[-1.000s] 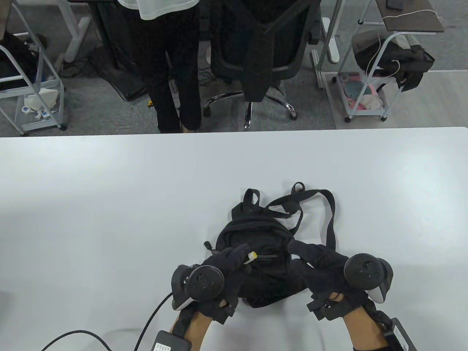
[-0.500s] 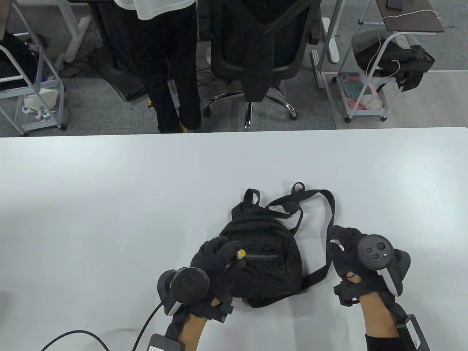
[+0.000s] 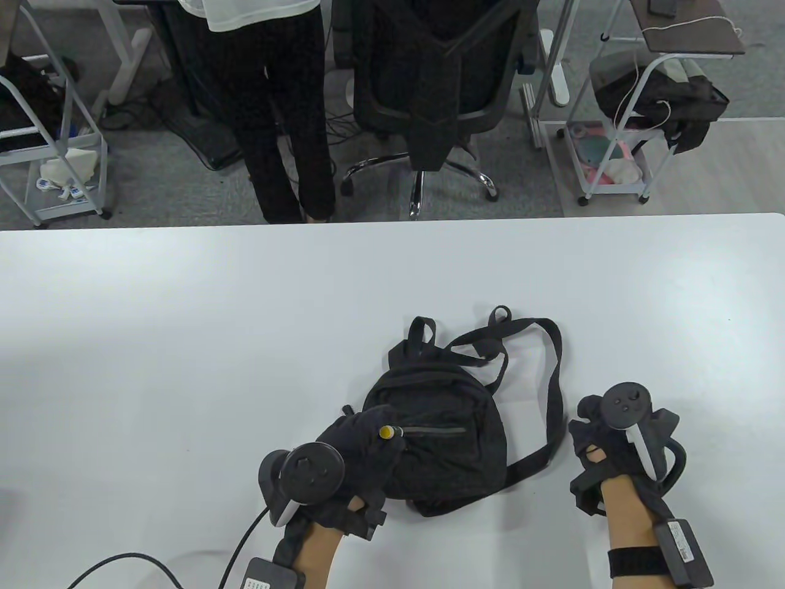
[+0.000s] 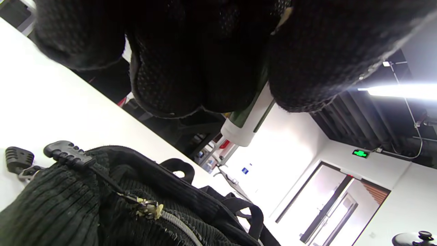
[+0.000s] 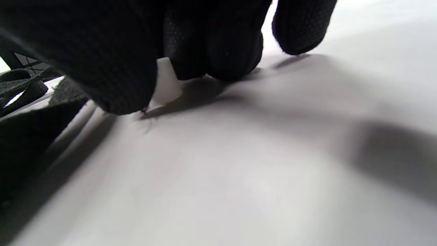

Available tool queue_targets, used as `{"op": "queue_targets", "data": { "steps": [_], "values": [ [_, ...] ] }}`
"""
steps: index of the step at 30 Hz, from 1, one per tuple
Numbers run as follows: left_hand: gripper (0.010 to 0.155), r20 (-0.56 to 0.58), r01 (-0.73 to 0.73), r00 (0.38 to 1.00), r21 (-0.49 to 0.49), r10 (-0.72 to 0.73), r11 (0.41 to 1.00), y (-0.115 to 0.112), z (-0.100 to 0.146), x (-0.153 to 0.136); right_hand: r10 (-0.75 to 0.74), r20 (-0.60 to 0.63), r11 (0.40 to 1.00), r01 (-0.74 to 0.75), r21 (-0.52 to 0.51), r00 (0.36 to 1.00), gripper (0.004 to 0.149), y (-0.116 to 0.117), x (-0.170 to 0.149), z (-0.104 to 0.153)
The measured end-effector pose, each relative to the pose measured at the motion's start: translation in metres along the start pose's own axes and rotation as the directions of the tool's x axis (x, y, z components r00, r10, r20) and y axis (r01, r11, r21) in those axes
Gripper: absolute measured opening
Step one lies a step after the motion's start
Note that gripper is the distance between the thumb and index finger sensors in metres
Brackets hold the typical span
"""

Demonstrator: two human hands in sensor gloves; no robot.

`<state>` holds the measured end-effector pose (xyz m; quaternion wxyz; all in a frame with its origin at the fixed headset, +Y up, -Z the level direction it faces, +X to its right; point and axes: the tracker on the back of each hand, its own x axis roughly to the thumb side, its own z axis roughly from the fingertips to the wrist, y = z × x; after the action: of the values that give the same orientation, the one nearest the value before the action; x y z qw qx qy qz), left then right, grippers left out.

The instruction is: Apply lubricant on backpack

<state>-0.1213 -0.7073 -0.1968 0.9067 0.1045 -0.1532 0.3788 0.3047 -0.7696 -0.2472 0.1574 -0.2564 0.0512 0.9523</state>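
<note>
A small black backpack (image 3: 451, 457) lies on the white table (image 3: 184, 343), front pocket up. My left hand (image 3: 362, 438) grips a white lubricant tube with a yellow tip (image 3: 386, 432), the tip at the left end of the pocket zipper (image 3: 432, 431). In the left wrist view the tube (image 4: 244, 124) sticks out below my fingers (image 4: 164, 78), above the zipper slider (image 4: 148, 208). My right hand (image 3: 598, 429) rests on the table right of the backpack. In the right wrist view its fingers (image 5: 211, 44) pinch a small white cap (image 5: 165, 87) against the table.
The backpack's straps (image 3: 555, 392) loop out behind it and to the right, close to my right hand. A black cable (image 3: 122, 561) runs off my left wrist at the front left. Beyond the far table edge stand a person (image 3: 282, 123) and an office chair (image 3: 435, 92).
My right hand has left the backpack and moved right, down onto the table. My left hand has shifted left, bringing the tube's tip to the zipper's left end.
</note>
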Motion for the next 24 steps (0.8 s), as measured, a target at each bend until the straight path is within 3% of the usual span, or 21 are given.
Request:
{"op": "queue_targets", "data": {
  "steps": [4, 7, 12, 14, 16, 19, 21, 24],
  "values": [
    [0.055, 0.000, -0.042, 0.999, -0.029, 0.042, 0.999, -0.003, -0.001, -0.003, -0.080, 0.012, 0.996, 0.079, 0.028, 0.997, 0.058, -0.013, -0.006, 0.002],
    [0.054, -0.011, -0.106, 0.994, -0.041, 0.105, 0.994, -0.007, -0.002, -0.006, -0.112, 0.040, 0.992, 0.114, -0.047, 0.993, 0.059, -0.033, -0.007, 0.012],
    [0.054, 0.036, -0.242, 0.969, -0.087, 0.246, 0.966, -0.018, -0.003, -0.006, -0.206, 0.227, 0.967, 0.234, -0.103, 0.952, 0.060, -0.056, 0.012, 0.036],
    [0.054, 0.047, -0.291, 0.954, -0.102, 0.297, 0.951, -0.022, -0.003, -0.005, -0.286, 0.363, 0.942, 0.330, -0.065, 0.887, 0.060, -0.057, 0.025, 0.051],
    [0.054, 0.060, -0.329, 0.940, -0.114, 0.337, 0.937, -0.024, -0.002, -0.003, -0.369, 0.504, 0.909, 0.417, 0.019, 0.781, 0.059, -0.055, 0.041, 0.068],
    [0.055, 0.083, -0.371, 0.920, -0.126, 0.382, 0.920, -0.027, -0.001, 0.001, -0.450, 0.677, 0.871, 0.455, 0.188, 0.582, 0.058, -0.043, 0.067, 0.094],
    [0.055, 0.089, -0.410, 0.902, -0.136, 0.423, 0.902, -0.028, -0.001, 0.002, -0.517, 0.713, 0.827, 0.491, 0.273, 0.474, 0.057, -0.031, 0.078, 0.106],
    [0.055, 0.087, -0.463, 0.873, -0.157, 0.479, 0.872, -0.032, -0.001, 0.003, -0.586, 0.683, 0.790, 0.493, 0.363, 0.436, 0.060, -0.017, 0.086, 0.115]
  ]
}}
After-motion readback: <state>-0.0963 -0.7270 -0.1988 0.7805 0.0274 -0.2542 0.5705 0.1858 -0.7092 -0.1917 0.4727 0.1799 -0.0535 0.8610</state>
